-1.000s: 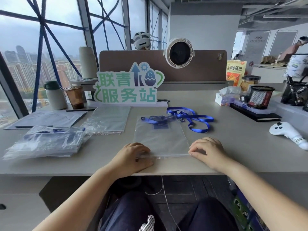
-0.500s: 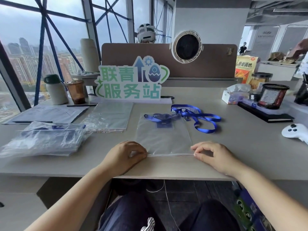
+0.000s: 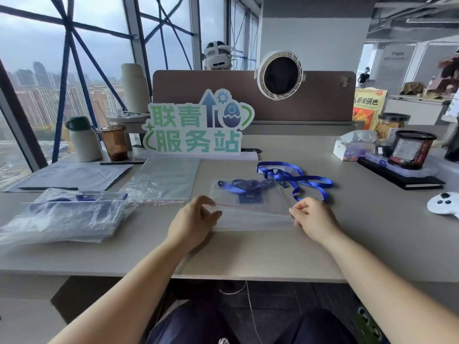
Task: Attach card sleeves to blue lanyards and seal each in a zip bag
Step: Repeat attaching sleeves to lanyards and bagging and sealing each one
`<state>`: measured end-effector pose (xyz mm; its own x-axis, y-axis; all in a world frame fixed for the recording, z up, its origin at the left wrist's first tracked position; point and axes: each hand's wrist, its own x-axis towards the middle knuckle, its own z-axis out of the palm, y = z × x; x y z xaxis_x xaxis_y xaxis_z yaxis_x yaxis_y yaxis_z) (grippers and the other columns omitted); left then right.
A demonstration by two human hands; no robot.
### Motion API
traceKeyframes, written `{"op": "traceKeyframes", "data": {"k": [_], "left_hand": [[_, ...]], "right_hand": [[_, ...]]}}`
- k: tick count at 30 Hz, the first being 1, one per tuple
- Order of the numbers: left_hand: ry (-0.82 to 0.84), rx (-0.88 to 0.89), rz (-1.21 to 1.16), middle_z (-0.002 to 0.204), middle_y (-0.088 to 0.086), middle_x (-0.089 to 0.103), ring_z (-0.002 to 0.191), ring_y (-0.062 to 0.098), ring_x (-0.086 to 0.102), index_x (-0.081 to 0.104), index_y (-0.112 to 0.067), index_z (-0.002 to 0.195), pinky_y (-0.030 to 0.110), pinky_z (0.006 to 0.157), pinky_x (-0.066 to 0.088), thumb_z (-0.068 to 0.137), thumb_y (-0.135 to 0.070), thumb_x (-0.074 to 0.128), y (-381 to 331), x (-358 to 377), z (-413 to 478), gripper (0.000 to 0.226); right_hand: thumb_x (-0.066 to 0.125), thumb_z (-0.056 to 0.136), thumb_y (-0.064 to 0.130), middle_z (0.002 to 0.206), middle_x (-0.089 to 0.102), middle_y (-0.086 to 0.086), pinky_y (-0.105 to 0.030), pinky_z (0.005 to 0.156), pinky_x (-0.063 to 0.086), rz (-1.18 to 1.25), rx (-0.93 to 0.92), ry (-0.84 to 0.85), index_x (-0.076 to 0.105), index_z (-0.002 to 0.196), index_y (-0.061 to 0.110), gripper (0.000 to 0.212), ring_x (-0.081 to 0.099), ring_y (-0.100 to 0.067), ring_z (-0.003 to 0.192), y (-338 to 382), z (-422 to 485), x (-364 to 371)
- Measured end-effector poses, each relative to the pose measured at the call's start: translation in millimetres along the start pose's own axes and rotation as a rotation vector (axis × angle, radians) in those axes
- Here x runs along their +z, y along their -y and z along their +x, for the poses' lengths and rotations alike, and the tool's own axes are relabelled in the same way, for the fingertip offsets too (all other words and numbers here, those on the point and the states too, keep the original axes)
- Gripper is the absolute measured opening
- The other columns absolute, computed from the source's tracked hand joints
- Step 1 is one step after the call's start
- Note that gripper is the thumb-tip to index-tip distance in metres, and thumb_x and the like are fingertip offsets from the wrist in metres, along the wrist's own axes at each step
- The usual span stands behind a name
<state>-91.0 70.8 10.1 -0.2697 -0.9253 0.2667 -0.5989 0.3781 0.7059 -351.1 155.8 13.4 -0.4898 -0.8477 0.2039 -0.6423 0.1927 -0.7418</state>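
Note:
A clear zip bag [image 3: 250, 214] with a thin red seal line lies on the desk in front of me, its near end lifted. Inside it sits a blue lanyard with a card sleeve [image 3: 244, 188]. My left hand [image 3: 196, 219] pinches the bag's left corner at the seal. My right hand [image 3: 311, 217] pinches the right corner. A second blue lanyard [image 3: 298, 180] lies loose on the desk just behind and to the right of the bag.
A pile of filled bags [image 3: 64, 217] lies at the left, with a stack of unused zip bags [image 3: 166, 180] behind it. A green sign [image 3: 198, 127] stands at the back. A tissue box [image 3: 352, 147], mesh pen cup [image 3: 412, 150] and white controller [image 3: 444, 203] sit at the right.
Both hands have lifted the bag's sealed near edge off the desk and moved it away from the desk's front edge; before, they pressed it flat.

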Motion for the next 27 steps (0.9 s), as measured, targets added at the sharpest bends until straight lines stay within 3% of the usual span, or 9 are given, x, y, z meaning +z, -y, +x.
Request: {"op": "traceKeyframes", "data": {"k": [3,6,8,11,15,18,20,24,27], "left_hand": [[-0.046,-0.041,0.161,0.097,-0.012,0.061,0.090,0.016,0.059,0.047,-0.030,0.117,0.030,0.070,0.042,0.082,-0.043,0.065,-5,4,11,0.041],[-0.081,0.001,0.321,0.118,-0.004,0.051,0.107,0.022,0.054,0.048,-0.029,0.116,0.035,0.083,0.044,0.082,-0.045,0.064,-1,3,18,0.040],[-0.066,0.041,0.401,0.120,-0.002,0.048,0.111,0.024,0.049,0.057,-0.030,0.107,0.034,0.089,0.040,0.084,-0.045,0.062,2,2,22,0.027],[-0.036,0.136,0.415,0.116,-0.006,0.053,0.111,0.022,0.047,0.069,-0.033,0.097,0.031,0.091,0.037,0.087,-0.050,0.056,7,2,25,0.023],[0.154,0.203,0.441,0.128,-0.016,0.049,0.123,0.016,0.037,0.063,-0.042,0.113,0.033,0.102,0.028,0.073,-0.083,0.033,8,0,21,0.066],[0.264,0.229,0.529,0.140,-0.017,0.041,0.132,0.016,0.032,0.048,-0.042,0.130,0.035,0.108,0.022,0.058,-0.092,0.025,8,-1,17,0.091],[0.278,0.205,0.551,0.142,-0.017,0.041,0.133,0.016,0.033,0.043,-0.041,0.134,0.035,0.108,0.023,0.065,-0.087,0.038,5,-3,19,0.083],[0.191,0.246,0.540,0.126,-0.011,0.056,0.123,0.019,0.044,0.049,-0.041,0.120,0.031,0.098,0.029,0.085,-0.052,0.052,-1,-6,21,0.037],[0.155,0.257,0.558,0.114,-0.002,0.062,0.117,0.023,0.049,0.051,-0.037,0.118,0.031,0.094,0.031,0.087,-0.040,0.051,-2,-7,21,0.031]], "right_hand": [[0.061,0.087,0.034,0.077,0.063,0.009,-0.029,0.071,0.044,-0.181,0.029,-0.087,0.055,0.084,0.020,0.015,0.057,-0.019,0.078,3,10,5],[0.068,0.082,0.029,0.078,0.062,0.010,-0.030,0.072,0.045,-0.130,-0.245,-0.118,0.056,0.078,0.025,0.014,0.057,-0.016,0.077,5,9,4],[0.076,0.075,0.030,0.085,0.063,0.012,-0.029,0.080,0.046,-0.050,-0.393,0.078,0.062,0.075,0.030,0.014,0.058,-0.009,0.085,-1,9,3],[0.075,0.063,0.055,0.113,0.057,0.023,-0.018,0.100,0.035,-0.120,-0.390,0.352,0.067,0.090,0.040,0.032,0.050,0.003,0.110,-12,8,1],[0.063,0.077,0.057,0.135,0.045,0.022,-0.025,0.113,0.024,-0.308,-0.387,0.334,0.056,0.126,0.032,0.055,0.036,-0.003,0.129,-10,8,1],[0.059,0.081,0.056,0.139,0.042,0.021,-0.026,0.112,0.023,-0.370,-0.381,0.330,0.052,0.131,0.032,0.056,0.034,-0.004,0.131,-5,11,2],[0.059,0.084,0.051,0.137,0.047,0.021,-0.026,0.110,0.026,-0.383,-0.390,0.310,0.056,0.126,0.034,0.045,0.039,-0.005,0.128,-3,12,1],[0.054,0.088,0.029,0.123,0.060,0.015,-0.030,0.102,0.034,-0.485,-0.446,0.273,0.060,0.120,0.033,0.033,0.051,-0.011,0.116,1,17,-3],[0.054,0.083,0.019,0.110,0.064,0.008,-0.030,0.095,0.041,-0.426,-0.351,0.260,0.062,0.113,0.031,0.034,0.055,-0.014,0.106,-3,19,-4]]}}
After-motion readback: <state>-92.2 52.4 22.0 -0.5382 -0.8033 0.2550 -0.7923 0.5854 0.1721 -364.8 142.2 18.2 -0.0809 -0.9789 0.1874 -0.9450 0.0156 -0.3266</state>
